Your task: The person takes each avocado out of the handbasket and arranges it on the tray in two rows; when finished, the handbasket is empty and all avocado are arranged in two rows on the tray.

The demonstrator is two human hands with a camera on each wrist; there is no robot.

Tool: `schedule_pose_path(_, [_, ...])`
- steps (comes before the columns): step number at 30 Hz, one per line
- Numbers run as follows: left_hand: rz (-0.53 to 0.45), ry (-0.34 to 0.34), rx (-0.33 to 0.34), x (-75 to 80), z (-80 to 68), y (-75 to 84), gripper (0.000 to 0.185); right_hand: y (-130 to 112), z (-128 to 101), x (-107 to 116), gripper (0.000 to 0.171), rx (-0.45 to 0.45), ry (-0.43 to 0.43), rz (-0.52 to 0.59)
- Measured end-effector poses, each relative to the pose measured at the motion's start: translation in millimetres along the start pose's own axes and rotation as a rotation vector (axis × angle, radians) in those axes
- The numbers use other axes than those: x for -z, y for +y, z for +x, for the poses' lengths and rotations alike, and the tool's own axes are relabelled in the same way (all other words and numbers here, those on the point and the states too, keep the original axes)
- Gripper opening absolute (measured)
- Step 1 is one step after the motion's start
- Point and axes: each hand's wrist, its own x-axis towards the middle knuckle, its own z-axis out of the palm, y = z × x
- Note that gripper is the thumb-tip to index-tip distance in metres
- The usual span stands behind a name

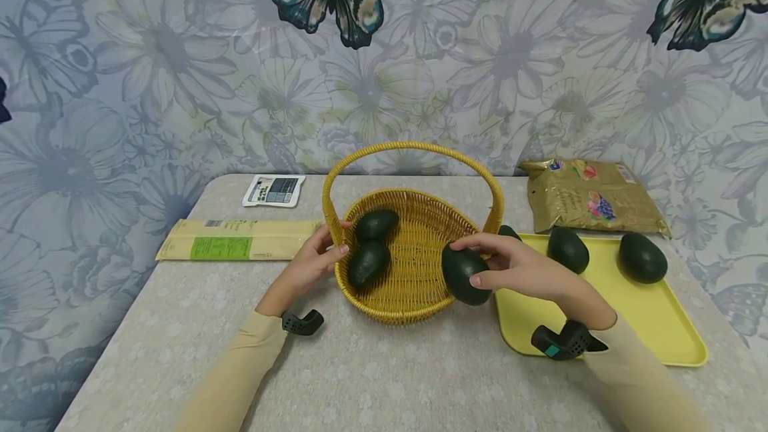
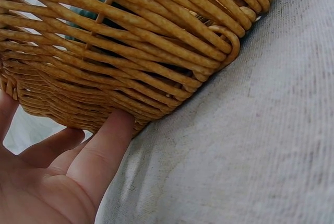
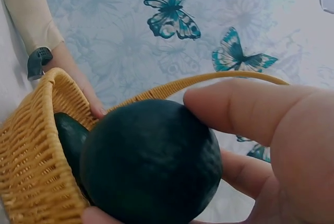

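A yellow wicker basket (image 1: 414,315) with a tall arched handle stands at the middle of the table. Two dark green avocados (image 1: 377,225) lie inside along its left wall. My left hand (image 1: 311,262) holds the basket's left side near the foot of the handle; in the left wrist view its fingers (image 2: 107,151) touch the woven outer wall. My right hand (image 1: 522,265) grips another avocado (image 1: 465,275) between thumb and fingers, over the basket's right rim. Close up in the right wrist view, this avocado (image 3: 151,161) hides part of the basket.
To the right, a yellow tray (image 1: 606,325) carries more avocados (image 1: 642,257), one partly hidden behind my right hand. Behind it lies a gold package (image 1: 600,199). A long yellow packet (image 1: 240,240) and a small white packet (image 1: 274,191) lie on the left.
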Motion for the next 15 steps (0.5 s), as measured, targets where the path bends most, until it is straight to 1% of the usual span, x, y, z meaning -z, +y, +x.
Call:
schedule_pose_path(3, [0.000, 0.001, 0.004, -0.4, -0.2, -0.6, 0.051, 1.0, -11.9, 3.4, 0.050, 0.022, 0.003, 0.020])
schedule_pose_path(8, [0.003, 0.005, 0.011, -0.8, -0.7, -0.8, 0.051, 7.2, -31.4, 8.7, 0.047, 0.050, 0.054, -0.044])
schedule_pose_path(11, [0.004, 0.006, 0.009, -1.0, -0.8, -0.4, 0.052, 14.9, -42.6, 12.6, 0.047, 0.036, 0.073, -0.060])
schedule_pose_path(15, [0.006, 0.011, 0.003, -0.8, -0.6, 0.2, 0.051, 24.8, -56.1, 16.5, 0.048, -0.018, 0.092, -0.046])
